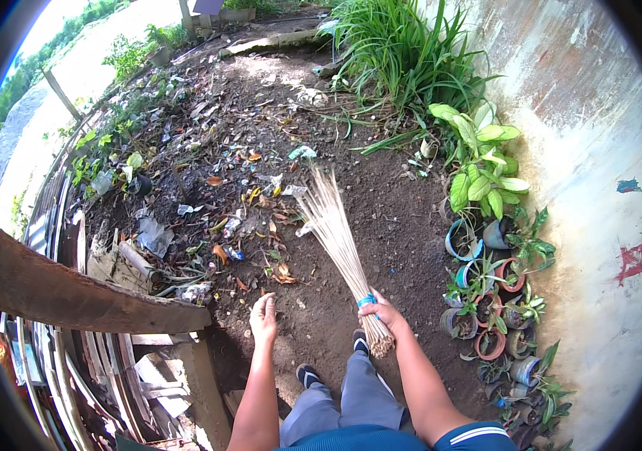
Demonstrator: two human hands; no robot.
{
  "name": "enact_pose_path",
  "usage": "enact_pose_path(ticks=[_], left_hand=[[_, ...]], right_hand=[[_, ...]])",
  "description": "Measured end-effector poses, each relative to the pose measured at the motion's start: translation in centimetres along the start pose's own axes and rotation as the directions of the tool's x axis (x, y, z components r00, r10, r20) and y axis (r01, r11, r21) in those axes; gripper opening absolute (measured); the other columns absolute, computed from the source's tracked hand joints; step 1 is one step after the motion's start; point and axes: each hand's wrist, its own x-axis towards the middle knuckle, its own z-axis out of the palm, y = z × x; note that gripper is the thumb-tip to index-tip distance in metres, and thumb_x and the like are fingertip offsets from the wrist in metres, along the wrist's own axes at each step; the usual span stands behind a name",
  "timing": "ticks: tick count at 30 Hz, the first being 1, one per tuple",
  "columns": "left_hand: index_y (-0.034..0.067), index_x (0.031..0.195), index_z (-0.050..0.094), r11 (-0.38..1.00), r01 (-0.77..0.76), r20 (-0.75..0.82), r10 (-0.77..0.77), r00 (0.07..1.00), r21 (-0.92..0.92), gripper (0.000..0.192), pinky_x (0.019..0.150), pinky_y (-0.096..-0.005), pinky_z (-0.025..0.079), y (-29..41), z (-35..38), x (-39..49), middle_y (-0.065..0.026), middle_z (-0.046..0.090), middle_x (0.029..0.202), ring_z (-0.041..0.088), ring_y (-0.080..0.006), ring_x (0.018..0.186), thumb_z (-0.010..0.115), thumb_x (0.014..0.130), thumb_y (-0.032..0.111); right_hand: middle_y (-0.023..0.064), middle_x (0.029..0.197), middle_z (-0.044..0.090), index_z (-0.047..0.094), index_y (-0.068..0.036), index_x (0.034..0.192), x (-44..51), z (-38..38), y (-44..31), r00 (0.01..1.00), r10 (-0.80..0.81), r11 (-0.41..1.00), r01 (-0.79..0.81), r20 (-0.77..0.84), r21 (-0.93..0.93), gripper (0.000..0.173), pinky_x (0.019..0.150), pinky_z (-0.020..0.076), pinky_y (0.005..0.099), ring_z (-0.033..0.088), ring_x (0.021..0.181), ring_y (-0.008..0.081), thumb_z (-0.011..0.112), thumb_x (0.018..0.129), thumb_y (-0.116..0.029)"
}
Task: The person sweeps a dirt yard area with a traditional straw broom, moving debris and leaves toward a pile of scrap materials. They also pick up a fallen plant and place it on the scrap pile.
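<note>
My right hand (384,313) grips a broom of thin stiff sticks (339,239) near its bound end. A blue tie (367,300) wraps the bundle just above my fingers. The sticks fan out, pale tips away from me, over bare soil beside scattered litter. To the left, my left hand (263,320) hangs above the ground with its fingers loosely curled. A small brown bit shows at its fingertips, and I cannot tell whether it is held or lies behind them. Dry leaves (284,274) and plastic scraps (231,226) are strewn on the soil ahead of that hand.
Potted plants (490,344) line the foot of a stained wall (597,225) on the right, below tall grass (405,56). A thick wooden beam (90,301) juts in from the left above stacked wood strips (101,372). A stone slab (276,43) lies farther ahead.
</note>
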Motion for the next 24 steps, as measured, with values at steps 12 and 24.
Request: enact_pose_path(ticks=[12, 24], left_hand=[[0.000, 0.107, 0.058, 0.995, 0.095, -0.190, -0.094, 0.977, 0.000, 0.027, 0.078, -0.0219, 0.041, 4.9, 8.3, 3.1, -0.0025, 0.060, 0.097, 0.053, -0.0085, 0.087, 0.051, 0.091, 0.019], [0.004, 0.103, 0.061, 1.000, -0.022, -0.090, 0.023, 0.996, 0.013, 0.023, 0.085, -0.0269, 0.040, 8.7, 17.9, 11.3, -0.0042, 0.061, 0.101, 0.053, -0.0127, 0.094, 0.055, 0.089, 0.020]], right_hand=[[0.0154, 0.092, 0.055, 0.031, -0.002, 0.120, 14.3, 1.5, -6.4, 0.976, 0.170, 0.985, -0.166, 0.139, -0.040, 0.071, 0.053, 0.0511, 0.0408, 0.060, 0.064, 0.0244, 0.066, 0.058, -0.003], [0.0138, 0.086, 0.054, 0.038, 0.001, 0.111, 13.0, -10.0, -12.5, 0.907, 0.044, 0.996, -0.074, -0.420, -0.056, 0.065, 0.056, 0.0522, 0.0415, 0.060, 0.068, 0.0287, 0.066, 0.052, 0.006]])
